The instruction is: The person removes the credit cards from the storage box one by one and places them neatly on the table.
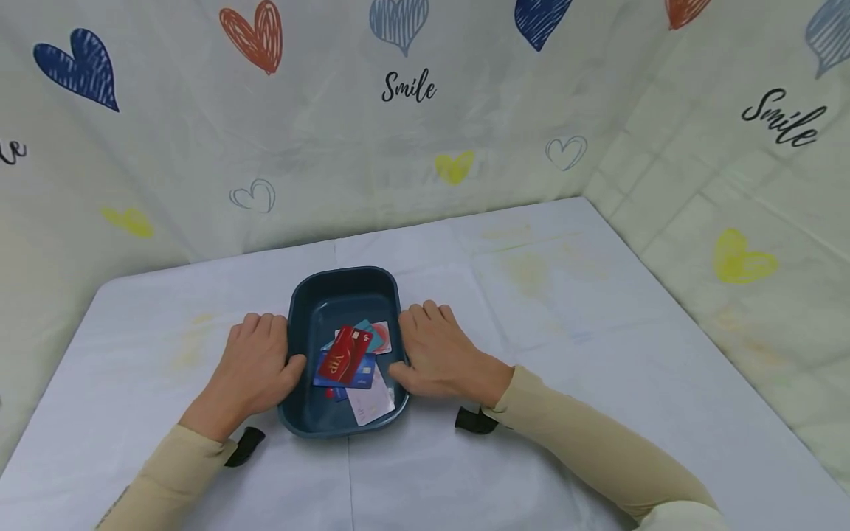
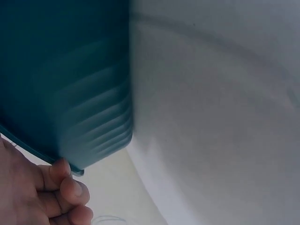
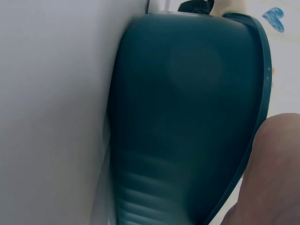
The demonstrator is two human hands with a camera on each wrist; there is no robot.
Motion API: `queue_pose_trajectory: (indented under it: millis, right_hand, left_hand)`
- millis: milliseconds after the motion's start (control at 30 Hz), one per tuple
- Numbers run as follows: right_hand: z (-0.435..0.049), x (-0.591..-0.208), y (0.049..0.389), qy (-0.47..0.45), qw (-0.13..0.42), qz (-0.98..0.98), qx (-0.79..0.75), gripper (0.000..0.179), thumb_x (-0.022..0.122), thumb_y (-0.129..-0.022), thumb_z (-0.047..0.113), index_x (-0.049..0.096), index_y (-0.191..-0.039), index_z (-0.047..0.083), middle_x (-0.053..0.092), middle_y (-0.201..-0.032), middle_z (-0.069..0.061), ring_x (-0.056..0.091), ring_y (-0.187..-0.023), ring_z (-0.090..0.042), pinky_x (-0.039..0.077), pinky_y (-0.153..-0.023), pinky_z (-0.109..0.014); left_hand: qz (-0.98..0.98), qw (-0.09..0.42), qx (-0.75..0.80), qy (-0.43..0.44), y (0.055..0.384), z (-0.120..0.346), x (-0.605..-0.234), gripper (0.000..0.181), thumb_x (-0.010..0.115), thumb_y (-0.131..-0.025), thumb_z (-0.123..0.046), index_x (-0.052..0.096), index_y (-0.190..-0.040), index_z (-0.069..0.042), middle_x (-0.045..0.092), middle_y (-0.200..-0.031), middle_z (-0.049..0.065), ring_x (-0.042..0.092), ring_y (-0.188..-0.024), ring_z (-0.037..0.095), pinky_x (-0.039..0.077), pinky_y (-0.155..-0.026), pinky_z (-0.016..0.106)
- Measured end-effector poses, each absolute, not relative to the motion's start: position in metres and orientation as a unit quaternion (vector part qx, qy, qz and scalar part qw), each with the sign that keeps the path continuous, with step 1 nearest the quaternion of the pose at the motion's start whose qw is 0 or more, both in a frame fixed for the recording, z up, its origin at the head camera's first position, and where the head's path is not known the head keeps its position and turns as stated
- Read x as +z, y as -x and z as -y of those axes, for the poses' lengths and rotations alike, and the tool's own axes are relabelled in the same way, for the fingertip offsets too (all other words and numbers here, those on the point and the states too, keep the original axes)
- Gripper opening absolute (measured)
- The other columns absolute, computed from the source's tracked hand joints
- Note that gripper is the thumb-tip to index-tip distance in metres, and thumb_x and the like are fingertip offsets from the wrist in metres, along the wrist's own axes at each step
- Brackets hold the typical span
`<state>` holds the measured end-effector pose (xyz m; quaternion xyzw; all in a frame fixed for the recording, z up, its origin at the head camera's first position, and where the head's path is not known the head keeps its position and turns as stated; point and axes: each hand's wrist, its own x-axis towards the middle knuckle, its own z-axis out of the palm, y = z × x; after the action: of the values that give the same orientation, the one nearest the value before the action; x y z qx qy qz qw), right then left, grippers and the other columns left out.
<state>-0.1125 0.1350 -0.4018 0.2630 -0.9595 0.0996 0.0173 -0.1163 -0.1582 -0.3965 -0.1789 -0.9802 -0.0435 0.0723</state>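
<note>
One dark teal tray, rectangular with rounded corners, stood on the white-covered table, a hand at either long side. One left hand: fingers side by side and curled on the outside of the rim, thumb laid over it toward the inside, so that the edge was pinched between; the left wrist view showed bent fingertips, one against the lip, beside a ridged outer wall. One right hand: thumb over the opposite rim, fingers bent close together along the outside, the edge likewise held; the tips could not be made out, as the right wrist view gave only part of the hand against the lip. Contents, one loose overlapping pile of cards toward the near half and right side: one red card, marked VIP, tilted, uppermost; one blue card beneath it; one teal card behind; one white card with a reddish circle, partly covered; one pale card nearest the front right; one further dark blue piece, mostly hidden. Two beige sleeves, a black device at the left wrist, another at the right. One pale backdrop, printed with hearts and "Smile".
</note>
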Motion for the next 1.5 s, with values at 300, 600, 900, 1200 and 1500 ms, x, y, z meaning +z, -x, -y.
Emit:
queue_pose_trajectory:
  millis: [300,600,900,1200,1500]
  right_hand:
    - [-0.139,-0.402,0.113,-0.267,0.030,0.958,0.096,0.035,0.056,-0.086,0.042,0.049,-0.100,0.010,0.044,-0.084,-0.003,0.038,-0.083,-0.018,0.030,-0.077,-0.036]
    - [-0.144,-0.405,0.114,-0.265,0.035,0.959,0.097,0.032,0.057,-0.086,0.040,0.048,-0.098,0.012,0.043,-0.083,-0.001,0.038,-0.081,-0.018,0.029,-0.075,-0.035]
    - [-0.149,-0.406,0.114,-0.267,0.049,0.958,0.094,0.029,0.056,-0.084,0.038,0.046,-0.094,0.012,0.042,-0.081,-0.001,0.036,-0.079,-0.018,0.027,-0.073,-0.034]
    - [-0.152,-0.403,0.112,-0.262,0.047,0.960,0.088,0.029,0.057,-0.083,0.038,0.046,-0.093,0.013,0.042,-0.081,-0.001,0.036,-0.078,-0.017,0.027,-0.074,-0.034]
    - [-0.159,-0.403,0.111,-0.258,0.044,0.961,0.087,0.030,0.057,-0.084,0.038,0.047,-0.093,0.012,0.042,-0.081,-0.001,0.036,-0.079,-0.018,0.027,-0.074,-0.035]
  left_hand:
    - [0.983,0.061,-0.052,0.167,0.115,0.153,-0.395,0.031,0.060,-0.087,-0.026,0.051,-0.098,0.001,0.050,-0.085,0.012,0.045,-0.089,0.029,0.035,-0.076,0.043]
    - [0.982,0.060,-0.062,0.165,0.116,0.148,-0.395,0.029,0.059,-0.087,-0.025,0.050,-0.097,0.001,0.049,-0.085,0.012,0.045,-0.090,0.029,0.034,-0.077,0.043]
    - [0.981,0.066,-0.067,0.167,0.115,0.143,-0.396,0.027,0.059,-0.086,-0.024,0.050,-0.095,0.000,0.048,-0.084,0.012,0.045,-0.090,0.029,0.033,-0.077,0.041]
    - [0.979,0.074,-0.073,0.175,0.117,0.140,-0.398,0.025,0.058,-0.086,-0.023,0.050,-0.094,-0.001,0.048,-0.082,0.012,0.044,-0.088,0.028,0.033,-0.076,0.041]
    - [0.980,0.070,-0.074,0.169,0.118,0.133,-0.398,0.026,0.058,-0.086,-0.023,0.051,-0.094,0.000,0.050,-0.083,0.012,0.045,-0.089,0.028,0.035,-0.078,0.042]
